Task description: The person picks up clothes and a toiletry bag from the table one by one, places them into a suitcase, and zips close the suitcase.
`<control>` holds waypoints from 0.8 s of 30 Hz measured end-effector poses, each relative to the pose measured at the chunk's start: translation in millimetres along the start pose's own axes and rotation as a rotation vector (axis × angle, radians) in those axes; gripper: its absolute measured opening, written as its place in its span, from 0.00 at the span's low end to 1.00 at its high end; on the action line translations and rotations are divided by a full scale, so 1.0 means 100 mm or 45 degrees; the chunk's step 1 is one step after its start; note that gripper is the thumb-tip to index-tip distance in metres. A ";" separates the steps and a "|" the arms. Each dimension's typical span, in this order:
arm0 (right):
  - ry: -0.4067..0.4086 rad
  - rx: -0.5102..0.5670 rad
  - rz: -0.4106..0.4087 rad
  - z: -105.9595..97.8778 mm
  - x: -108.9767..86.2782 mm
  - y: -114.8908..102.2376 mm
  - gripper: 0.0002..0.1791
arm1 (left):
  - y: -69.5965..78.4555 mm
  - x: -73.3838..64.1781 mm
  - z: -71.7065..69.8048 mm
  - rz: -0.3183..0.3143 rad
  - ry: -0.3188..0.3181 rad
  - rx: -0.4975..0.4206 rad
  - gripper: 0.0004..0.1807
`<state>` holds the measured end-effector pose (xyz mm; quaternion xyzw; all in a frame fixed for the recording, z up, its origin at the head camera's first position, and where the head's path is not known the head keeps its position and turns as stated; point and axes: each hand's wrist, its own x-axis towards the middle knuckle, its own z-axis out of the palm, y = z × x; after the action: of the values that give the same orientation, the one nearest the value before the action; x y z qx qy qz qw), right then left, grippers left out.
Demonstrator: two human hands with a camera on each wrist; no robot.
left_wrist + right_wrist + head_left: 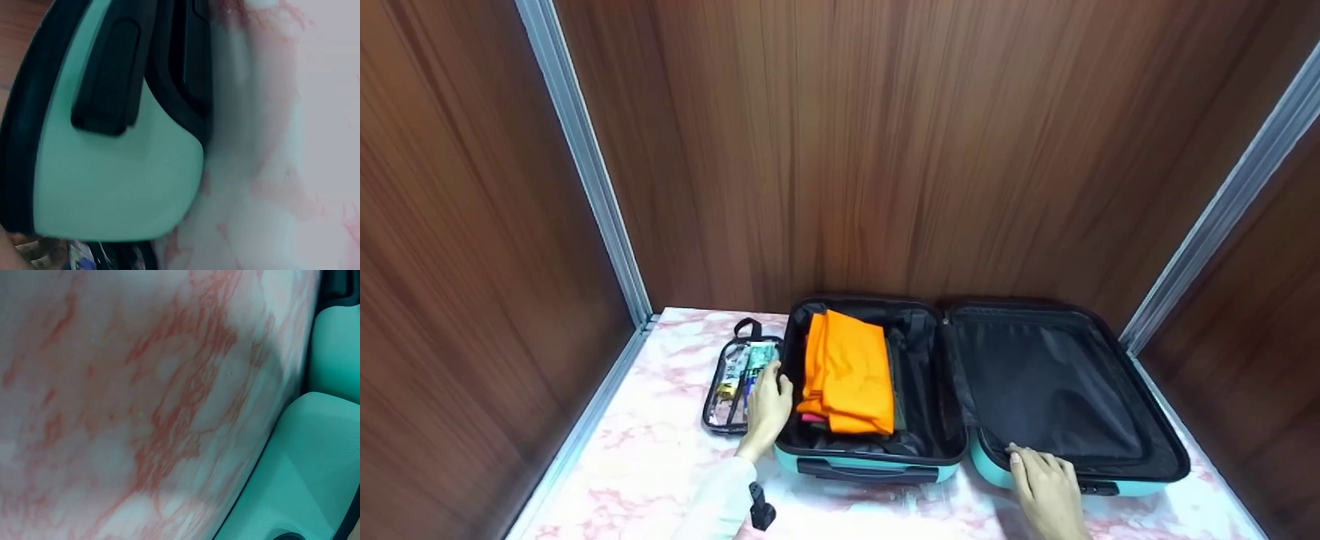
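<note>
An open mint-green suitcase with a black lining lies flat, its packed half (919, 375) in the middle and its other half (1057, 390) on the right in the head view. Folded orange cloth (851, 375) tops the clothes inside. Beside the suitcase's left side is my left hand (769, 405), its fingers extended over the edge of a clear toiletry bag (724, 401) with tubes inside. My right hand (1044, 480) grips the front rim of the right half, fingers bent over it. The wrist views mostly show the green shell (118, 185) and little of either hand.
The suitcase stands on a pink-and-white marbled table (622, 442). Brown wood-grain panels (870, 150) rise behind and at both sides, joined by metal corner posts (585, 150). A black carry handle (862, 471) is on the packed half's front.
</note>
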<state>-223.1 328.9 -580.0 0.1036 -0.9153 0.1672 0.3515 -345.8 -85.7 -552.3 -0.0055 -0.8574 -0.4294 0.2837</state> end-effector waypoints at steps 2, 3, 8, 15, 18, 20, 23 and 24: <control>-0.014 -0.008 0.005 0.00 0.00 0.00 0.11 | -0.05 0.00 -0.03 -0.037 0.018 0.014 0.14; -0.020 -0.011 0.007 0.00 0.00 0.00 0.11 | -0.08 0.00 -0.04 -0.051 0.031 0.022 0.14; -0.032 -0.028 0.013 0.00 0.00 0.01 0.11 | -0.20 0.00 -0.12 -0.094 0.079 0.036 0.11; -0.031 -0.027 0.021 0.02 -0.01 0.01 0.10 | -0.36 -0.02 -0.21 -0.150 0.107 0.110 0.11; -0.053 -0.015 0.037 0.02 -0.01 0.01 0.11 | -0.42 -0.02 -0.25 -0.165 0.118 0.134 0.11; -0.064 -0.007 0.046 0.02 -0.02 0.02 0.12 | -0.45 -0.02 -0.28 -0.191 0.118 0.145 0.12; -0.069 -0.009 0.048 0.03 -0.02 0.02 0.12 | -0.51 -0.03 -0.32 -0.254 0.098 0.175 0.15; -0.067 -0.010 0.045 0.03 -0.02 0.02 0.12 | -0.53 -0.03 -0.33 -0.281 0.088 0.190 0.16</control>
<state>-224.2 330.1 -583.9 0.0903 -0.9266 0.1669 0.3245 -340.8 -142.9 -576.7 0.1249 -0.8720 -0.3931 0.2637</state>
